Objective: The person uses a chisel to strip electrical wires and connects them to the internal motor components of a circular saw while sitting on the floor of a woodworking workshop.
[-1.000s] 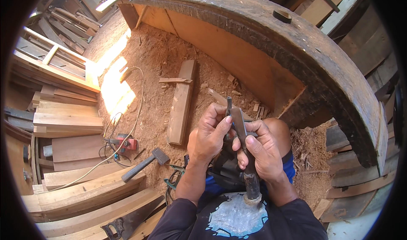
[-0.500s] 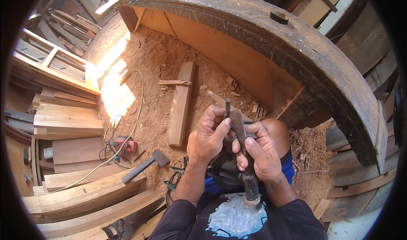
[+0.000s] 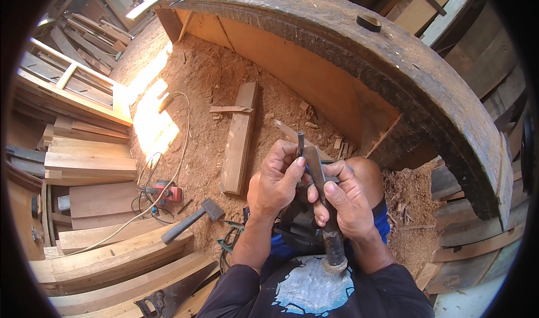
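My left hand (image 3: 276,175) is closed, pinching a thin dark rod (image 3: 301,143) upright between thumb and fingers; its exact kind I cannot make out. In my right hand (image 3: 348,197) is a chisel (image 3: 316,166), blade pointing up and away, its dark round handle (image 3: 333,248) running down against my shirt. The blade stands just right of the rod, and the fingertips of both hands are close together. My left fingers hide the rod's lower end.
A heavy curved workbench (image 3: 314,23) arcs across the far and right side, a dark ring-shaped roll (image 3: 369,23) on it. Boards (image 3: 240,138) lie on the sawdust floor. To the left are a hammer (image 3: 193,221), red power tool (image 3: 172,192), handsaw (image 3: 152,305) and stacked timber (image 3: 90,161).
The chisel handle's lower end has shifted very slightly to the right. Both hands keep their grips in nearly the same place.
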Available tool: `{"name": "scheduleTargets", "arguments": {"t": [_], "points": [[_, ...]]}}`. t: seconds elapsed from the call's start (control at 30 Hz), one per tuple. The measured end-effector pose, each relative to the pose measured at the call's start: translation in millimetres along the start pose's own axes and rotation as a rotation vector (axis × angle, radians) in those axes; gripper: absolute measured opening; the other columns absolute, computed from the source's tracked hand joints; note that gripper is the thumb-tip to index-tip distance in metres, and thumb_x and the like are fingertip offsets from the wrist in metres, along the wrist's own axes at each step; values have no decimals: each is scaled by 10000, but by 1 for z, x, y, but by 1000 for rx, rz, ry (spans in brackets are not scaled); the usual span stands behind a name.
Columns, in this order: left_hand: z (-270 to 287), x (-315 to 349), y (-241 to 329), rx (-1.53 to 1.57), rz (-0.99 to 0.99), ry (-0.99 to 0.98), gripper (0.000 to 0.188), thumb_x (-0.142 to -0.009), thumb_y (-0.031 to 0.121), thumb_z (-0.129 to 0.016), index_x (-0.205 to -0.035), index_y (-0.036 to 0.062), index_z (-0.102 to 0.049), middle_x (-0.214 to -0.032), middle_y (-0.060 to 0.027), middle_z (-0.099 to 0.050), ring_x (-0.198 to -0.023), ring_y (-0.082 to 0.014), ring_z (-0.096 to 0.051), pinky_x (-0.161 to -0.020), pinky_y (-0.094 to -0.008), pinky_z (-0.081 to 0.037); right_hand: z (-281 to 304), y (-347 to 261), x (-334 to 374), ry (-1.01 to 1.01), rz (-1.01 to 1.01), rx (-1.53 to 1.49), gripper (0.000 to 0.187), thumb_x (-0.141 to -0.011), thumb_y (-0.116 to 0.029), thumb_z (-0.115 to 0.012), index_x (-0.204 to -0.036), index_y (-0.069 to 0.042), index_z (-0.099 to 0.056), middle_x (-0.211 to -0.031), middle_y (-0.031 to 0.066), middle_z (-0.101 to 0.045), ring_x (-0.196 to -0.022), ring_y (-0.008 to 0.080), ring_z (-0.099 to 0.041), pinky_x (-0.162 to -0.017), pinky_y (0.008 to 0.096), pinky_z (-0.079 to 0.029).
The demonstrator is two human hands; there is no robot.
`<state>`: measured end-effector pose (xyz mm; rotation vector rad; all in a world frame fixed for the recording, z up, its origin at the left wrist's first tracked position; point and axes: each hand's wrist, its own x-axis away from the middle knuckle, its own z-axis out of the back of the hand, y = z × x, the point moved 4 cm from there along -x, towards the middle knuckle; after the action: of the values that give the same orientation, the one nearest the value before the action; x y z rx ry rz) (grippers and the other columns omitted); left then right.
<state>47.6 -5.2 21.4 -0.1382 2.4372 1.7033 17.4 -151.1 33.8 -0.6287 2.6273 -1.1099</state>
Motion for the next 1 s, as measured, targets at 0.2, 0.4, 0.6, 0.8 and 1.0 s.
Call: {"name": "scheduleTargets", "arguments": {"t": [0.2,0.4,0.6,0.8,1.0], "points": [[-1,0,4,-319,-58,-2,172,-987,11,-488,-1148,3,-549,-941,-52,-658,-703,-21,-557,-610,-178,-474,-2,-1,3,14,-2,-8,270,-1051,-188,-505,-1271,-40,-455,-936,130,-614,-584,102,-562,-527,233,-500],[-8,-3,12,-449,-201,7,219,-974,-15,-472,-1177,-23,-554,-921,-53,-649,-746,-54,-585,-648,-209,-493,-7,0,1,28,70,-51,233,-1050,-194,-510,-1233,-57,-465,-932,126,-607,-591,95,-549,-524,238,-506],[-7,-1,17,-608,-290,26,197,-974,1,-489,-1159,-10,-558,-905,-66,-653,-807,-95,-634,-680,-266,-522,-11,-6,-3,7,67,-101,208,-1055,-200,-497,-1226,-84,-466,-939,121,-605,-594,93,-543,-525,241,-504],[8,19,9,-593,-177,88,135,-1000,62,-489,-1122,28,-533,-854,-30,-619,-685,-73,-553,-613,-224,-470,-9,-71,-7,134,375,-6,205,-1060,-204,-468,-1239,-106,-454,-919,100,-568,-568,63,-486,-514,230,-476],[7,8,10,-88,-76,153,191,-1031,201,-554,-1160,64,-525,-881,-20,-616,-669,-37,-512,-586,-180,-425,-14,-47,-24,183,-19,512,516,-926,-137,-715,-1294,43,-401,-902,58,-620,-623,32,-535,-544,191,-460]]}}
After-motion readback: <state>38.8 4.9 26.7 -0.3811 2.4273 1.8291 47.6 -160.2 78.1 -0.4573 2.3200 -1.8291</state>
